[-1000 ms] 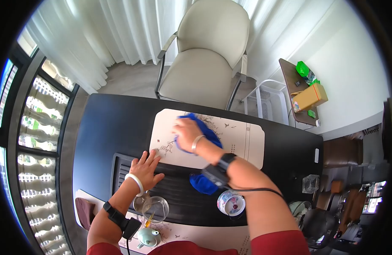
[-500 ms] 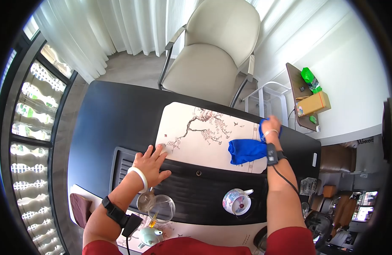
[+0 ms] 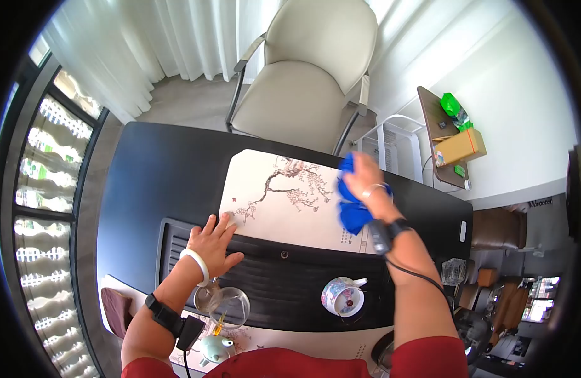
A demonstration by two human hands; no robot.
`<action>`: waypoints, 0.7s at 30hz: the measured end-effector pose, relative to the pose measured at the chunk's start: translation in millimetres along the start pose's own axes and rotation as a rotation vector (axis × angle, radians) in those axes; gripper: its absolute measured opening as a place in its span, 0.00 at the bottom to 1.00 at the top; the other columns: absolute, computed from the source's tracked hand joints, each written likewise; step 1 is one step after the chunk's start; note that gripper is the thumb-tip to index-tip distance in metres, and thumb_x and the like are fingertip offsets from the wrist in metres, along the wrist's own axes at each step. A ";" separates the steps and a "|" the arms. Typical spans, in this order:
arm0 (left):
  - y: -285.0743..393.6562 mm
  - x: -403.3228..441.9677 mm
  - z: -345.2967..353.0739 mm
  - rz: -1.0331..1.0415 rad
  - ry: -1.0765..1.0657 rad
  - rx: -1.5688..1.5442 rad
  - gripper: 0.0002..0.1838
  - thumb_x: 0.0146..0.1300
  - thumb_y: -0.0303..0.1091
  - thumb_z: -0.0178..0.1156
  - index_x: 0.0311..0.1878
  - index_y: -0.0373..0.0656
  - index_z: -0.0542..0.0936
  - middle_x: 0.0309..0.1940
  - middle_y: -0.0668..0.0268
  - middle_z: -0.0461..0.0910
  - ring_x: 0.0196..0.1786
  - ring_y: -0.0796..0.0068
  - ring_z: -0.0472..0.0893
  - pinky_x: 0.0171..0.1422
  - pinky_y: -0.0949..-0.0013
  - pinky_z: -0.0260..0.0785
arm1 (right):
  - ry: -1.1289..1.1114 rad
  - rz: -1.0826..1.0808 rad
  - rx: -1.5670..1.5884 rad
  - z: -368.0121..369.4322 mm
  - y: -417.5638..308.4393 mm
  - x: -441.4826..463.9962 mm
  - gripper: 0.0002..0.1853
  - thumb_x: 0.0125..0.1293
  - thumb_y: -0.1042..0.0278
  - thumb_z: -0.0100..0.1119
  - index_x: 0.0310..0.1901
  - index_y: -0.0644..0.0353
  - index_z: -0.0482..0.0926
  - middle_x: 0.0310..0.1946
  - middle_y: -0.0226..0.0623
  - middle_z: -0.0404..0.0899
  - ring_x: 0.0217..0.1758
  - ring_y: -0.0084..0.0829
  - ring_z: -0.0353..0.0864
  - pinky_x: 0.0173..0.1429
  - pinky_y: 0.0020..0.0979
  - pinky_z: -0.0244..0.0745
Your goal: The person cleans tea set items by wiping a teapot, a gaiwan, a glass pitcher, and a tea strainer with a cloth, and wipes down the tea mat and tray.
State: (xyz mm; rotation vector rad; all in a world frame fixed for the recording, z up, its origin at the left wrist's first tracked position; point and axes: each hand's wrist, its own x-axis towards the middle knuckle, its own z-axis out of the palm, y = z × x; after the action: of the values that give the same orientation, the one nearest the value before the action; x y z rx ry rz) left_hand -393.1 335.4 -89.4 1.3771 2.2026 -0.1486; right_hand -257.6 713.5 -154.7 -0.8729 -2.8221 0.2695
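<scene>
A pale mat (image 3: 265,201) with a printed blossom branch lies across the dark table. Near its right end my right hand (image 3: 364,175) grips a blue cloth (image 3: 354,216), part of which spreads out below the fingers; the hand is slightly blurred. My left hand (image 3: 212,246) lies with fingers spread over the upper edge of the black ridged tray (image 3: 271,277), fingertips at the mat's lower left corner. Below that hand are glass vessels (image 3: 230,307) and a pale green teapot (image 3: 216,348). A flowered teapot (image 3: 342,296) stands on the tray's right part.
Beyond the table stands a beige armchair (image 3: 296,94). A white wire cart (image 3: 397,148) and a small side table with a cardboard box (image 3: 460,148) are at the right. A brown cloth (image 3: 116,310) lies at the lower left, and a clear glass container (image 3: 453,271) stands at the right.
My right hand moved with the blue cloth from the mat's left part to its right end, then slightly back left. My left hand stays spread near the mat's corner.
</scene>
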 end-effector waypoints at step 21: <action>0.7 -2.7 4.8 -0.030 0.010 -0.017 0.40 0.58 0.62 0.49 0.67 0.43 0.60 0.71 0.53 0.50 0.72 0.49 0.52 0.67 0.47 0.51 | -0.148 -0.380 0.015 0.0 -95.3 5.7 0.39 0.44 0.60 0.68 0.61 0.58 0.65 0.62 0.48 0.64 0.67 0.48 0.59 0.69 0.47 0.54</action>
State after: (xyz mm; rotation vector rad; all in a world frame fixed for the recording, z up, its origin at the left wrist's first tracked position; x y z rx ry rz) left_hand -389.7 331.8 -92.0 1.3391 2.2289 -0.1338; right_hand -313.7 639.4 -132.8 -0.3102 -3.0394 0.3097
